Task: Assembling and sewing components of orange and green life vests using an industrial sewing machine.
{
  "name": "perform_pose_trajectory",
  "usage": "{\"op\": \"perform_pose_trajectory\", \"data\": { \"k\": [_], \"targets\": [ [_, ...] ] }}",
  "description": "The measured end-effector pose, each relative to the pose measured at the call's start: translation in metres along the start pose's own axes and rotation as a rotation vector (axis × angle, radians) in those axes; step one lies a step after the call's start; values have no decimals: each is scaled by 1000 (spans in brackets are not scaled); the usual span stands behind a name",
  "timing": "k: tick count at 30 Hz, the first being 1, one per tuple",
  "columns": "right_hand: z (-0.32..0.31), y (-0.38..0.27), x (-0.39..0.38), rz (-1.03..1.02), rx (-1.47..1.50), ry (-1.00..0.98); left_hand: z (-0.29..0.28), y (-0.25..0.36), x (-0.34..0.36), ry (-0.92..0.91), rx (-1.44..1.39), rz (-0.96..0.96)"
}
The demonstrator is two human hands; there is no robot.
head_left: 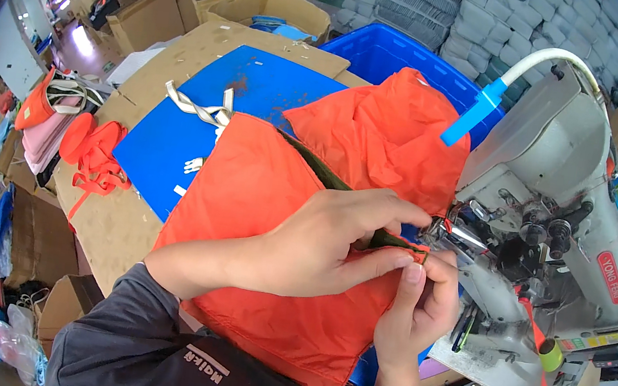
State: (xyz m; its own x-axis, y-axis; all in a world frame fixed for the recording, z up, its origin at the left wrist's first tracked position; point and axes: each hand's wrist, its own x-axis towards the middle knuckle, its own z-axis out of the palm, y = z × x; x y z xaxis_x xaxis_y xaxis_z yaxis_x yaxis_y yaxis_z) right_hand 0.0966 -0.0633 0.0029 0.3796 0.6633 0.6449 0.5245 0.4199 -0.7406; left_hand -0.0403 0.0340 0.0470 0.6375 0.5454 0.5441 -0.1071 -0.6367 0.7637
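Observation:
A large piece of orange fabric [255, 185] with a dark green inner side lies across my lap and the table edge. My left hand [334, 236] reaches over it, thumb and fingers pinching the folded edge where the green shows. Close by on the right, my right hand [421, 296] pinches the corner of that same edge between thumb and fingertips. Both hands are just left of the grey sewing machine [549, 171], near its needle area. White straps [203, 105] stick out at the fabric's far left corner.
More orange fabric [388, 133] is heaped behind, beside a blue crate [393, 43]. Under it lies a blue sheet [168, 126] on a cardboard-covered table [106, 232]. Orange webbing [97, 151] sits at left. A blue-tipped light [474, 113] hangs from the machine.

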Motion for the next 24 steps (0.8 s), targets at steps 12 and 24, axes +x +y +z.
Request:
{"op": "perform_pose_trajectory", "data": {
  "k": [12,24],
  "targets": [
    [-2,-3,-3,0,35,18,-1,-7,-5,-23,-35,82],
    [-6,30,-14,66,-127,151,28,-44,20,-174,-258,-200]
  ]
}}
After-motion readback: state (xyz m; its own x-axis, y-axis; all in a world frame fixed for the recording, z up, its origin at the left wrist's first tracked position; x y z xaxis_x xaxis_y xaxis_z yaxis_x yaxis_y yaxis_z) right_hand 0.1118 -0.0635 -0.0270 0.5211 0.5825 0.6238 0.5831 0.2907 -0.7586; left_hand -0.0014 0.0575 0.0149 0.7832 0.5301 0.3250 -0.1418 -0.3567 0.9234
